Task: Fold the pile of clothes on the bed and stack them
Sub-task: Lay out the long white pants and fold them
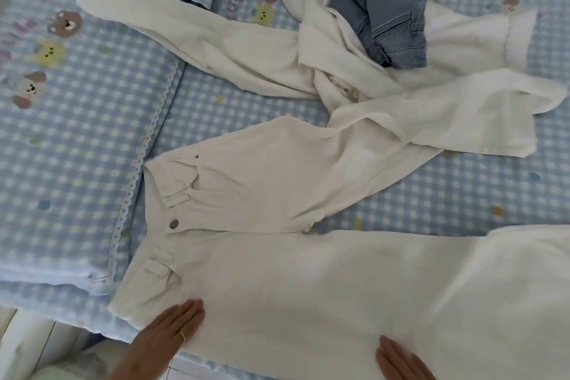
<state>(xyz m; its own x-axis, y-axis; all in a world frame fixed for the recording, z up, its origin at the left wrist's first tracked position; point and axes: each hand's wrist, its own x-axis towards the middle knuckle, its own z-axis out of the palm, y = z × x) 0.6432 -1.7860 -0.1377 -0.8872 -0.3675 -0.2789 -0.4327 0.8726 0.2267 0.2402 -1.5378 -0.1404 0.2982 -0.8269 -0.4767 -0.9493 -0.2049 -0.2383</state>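
both hands flat on the cream trousers (pixel 308 271), smoothing the near leg at the bed's edge

the left hand (pixel 166 339) and right hand (pixel 401 362) lie palm-down with fingers straight, gripping nothing; the trousers' long axis runs left to right, waistband toward the left by the pillow (pixel 77 133), legs trailing off to the right; the left hand is nearer the waistband, the right nearer the leg; the far leg angles up under the unfolded white garments (pixel 401 108) and the denim piece (pixel 385 15) well beyond; the next fold likely brings one leg over the other.
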